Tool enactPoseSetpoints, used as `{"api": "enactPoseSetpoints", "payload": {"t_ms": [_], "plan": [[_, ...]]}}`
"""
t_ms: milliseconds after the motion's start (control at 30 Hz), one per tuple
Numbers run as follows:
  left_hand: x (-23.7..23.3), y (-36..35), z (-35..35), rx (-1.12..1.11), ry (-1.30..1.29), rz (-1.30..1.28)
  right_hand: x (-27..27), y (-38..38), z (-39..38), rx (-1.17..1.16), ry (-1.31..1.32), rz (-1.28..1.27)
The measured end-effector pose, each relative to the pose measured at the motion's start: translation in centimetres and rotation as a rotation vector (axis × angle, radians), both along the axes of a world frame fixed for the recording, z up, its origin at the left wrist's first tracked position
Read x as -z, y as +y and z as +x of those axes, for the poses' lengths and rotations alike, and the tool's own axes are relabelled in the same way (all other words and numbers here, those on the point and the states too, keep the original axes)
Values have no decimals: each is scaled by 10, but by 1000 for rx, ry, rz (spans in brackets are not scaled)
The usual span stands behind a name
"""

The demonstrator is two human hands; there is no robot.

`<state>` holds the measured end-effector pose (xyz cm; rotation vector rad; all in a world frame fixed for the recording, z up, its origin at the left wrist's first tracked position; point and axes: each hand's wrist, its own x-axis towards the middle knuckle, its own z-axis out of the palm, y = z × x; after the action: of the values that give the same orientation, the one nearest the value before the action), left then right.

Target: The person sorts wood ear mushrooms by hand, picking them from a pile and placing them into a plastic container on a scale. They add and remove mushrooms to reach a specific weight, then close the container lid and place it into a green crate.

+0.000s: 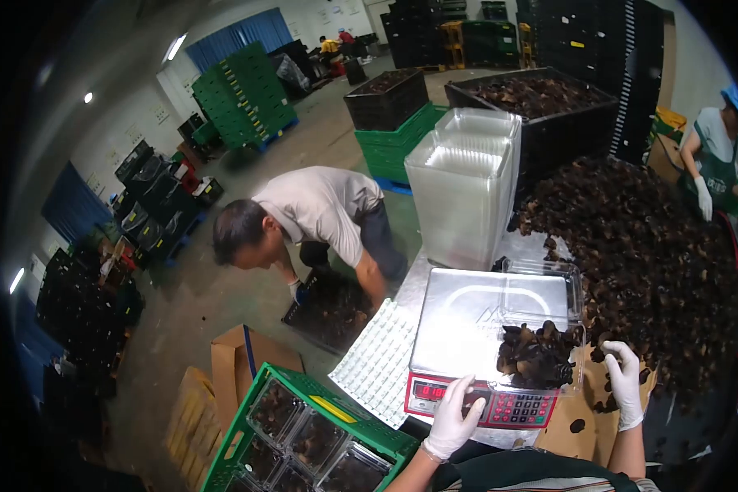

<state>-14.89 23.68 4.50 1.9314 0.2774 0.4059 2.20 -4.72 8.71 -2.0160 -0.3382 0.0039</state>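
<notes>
A clear plastic box [539, 357] of dark, curled wood-ear-like fungus pieces sits on the steel pan of a red-fronted digital scale [455, 328], its clear lid folded back. My left hand [453, 420], in a white glove, is at the scale's front panel beside the lit display. Its thumb and fingers are apart, with a small dark spot between them that I cannot make out. My right hand [626, 381], also gloved, is just right of the box at the edge of the dark fungus pile [640, 254]. Its fingers are curved and apart, near loose pieces.
Stacked clear boxes [459, 193] stand behind the scale. A sheet of labels [377, 361] lies left of it. A green crate [303, 402] holds filled boxes at lower left. One person [320, 217] bends over a dark crate; another [713, 156] stands beyond the pile.
</notes>
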Motion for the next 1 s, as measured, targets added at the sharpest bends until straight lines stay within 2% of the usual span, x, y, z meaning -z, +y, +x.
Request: {"api": "enactPoseSetpoints", "payload": {"t_ms": [100,200,333,533,633,700,733,800,867,933,1000], "plan": [[-3,4,-1,25,34,-27,1,5,6,-17,-60,-49],[-3,8,0,20,-30,-62,3,16,11,-2,-3,-3],[14,11,-5,27,69,-301,0,32,21,-37,-52,-72],[10,18,-7,18,55,-577,12,56,61,73,107,217],[3,17,-8,36,111,-663,29,65,91,104,30,150],[0,9,-2,178,189,-756,41,69,109,66,-33,31],[1,4,-2,231,226,-804,23,77,107,34,195,150],[8,-16,2,229,204,-937,5,82,103,39,166,417],[12,-25,4,161,138,-1061,-11,68,92,-95,153,626],[14,-25,6,113,61,-1152,-24,43,69,-341,218,663],[6,-17,8,59,70,-1103,-19,21,48,-440,218,207]]}}
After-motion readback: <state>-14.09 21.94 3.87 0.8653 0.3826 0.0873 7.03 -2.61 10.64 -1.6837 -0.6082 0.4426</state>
